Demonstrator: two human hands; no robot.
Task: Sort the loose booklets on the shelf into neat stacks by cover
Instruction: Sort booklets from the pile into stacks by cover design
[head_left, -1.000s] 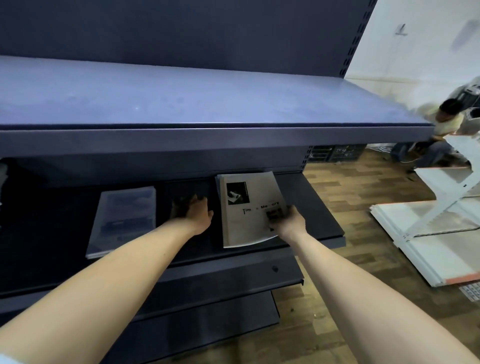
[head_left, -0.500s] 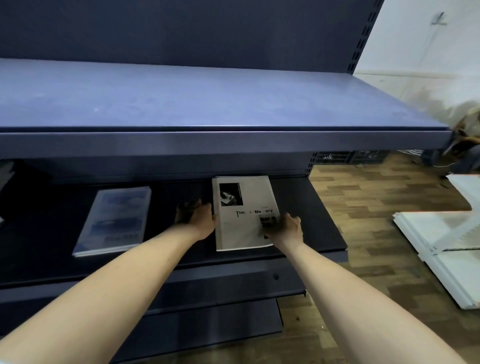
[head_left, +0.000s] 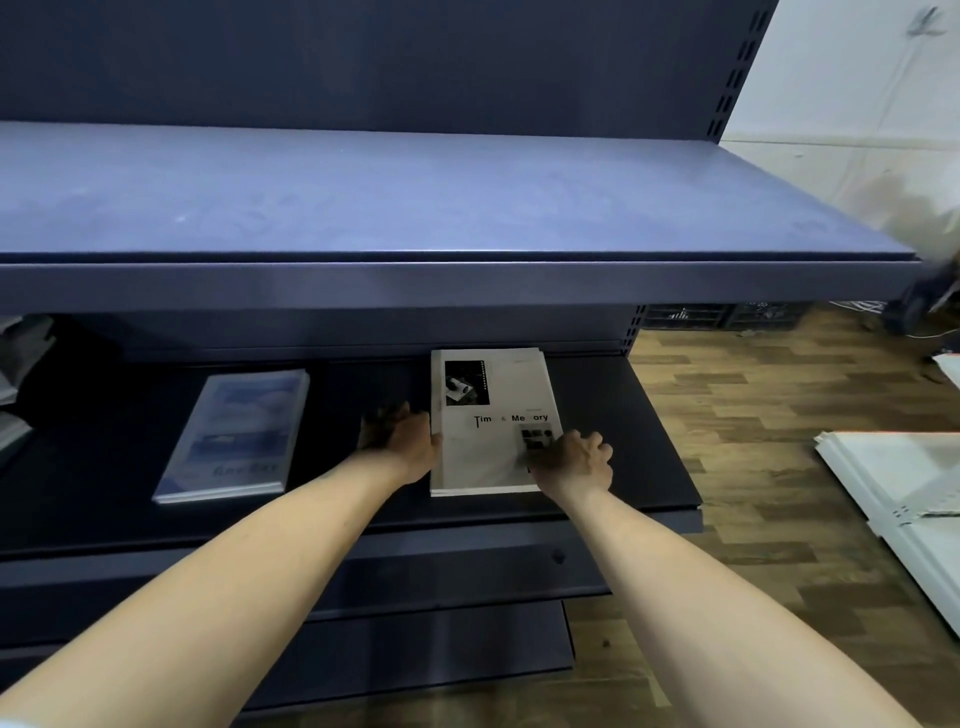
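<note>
Two stacks lie on the shelf: blue at 9 o'clock, white at centre. Left hand presses flat against the white stack's left edge; right hand rests curled on its cover. Square edges by pushing inward evenly.

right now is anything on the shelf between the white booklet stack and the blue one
Nothing visible: only bare dark shelf and the left hand, which touches the white booklet stack, lie between it and the blue booklet stack.

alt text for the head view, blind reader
Two bare hands square a white booklet stack on a dark shelf: left hand against its left edge, right hand on its cover. A blue booklet stack lies apart, further left.
</note>
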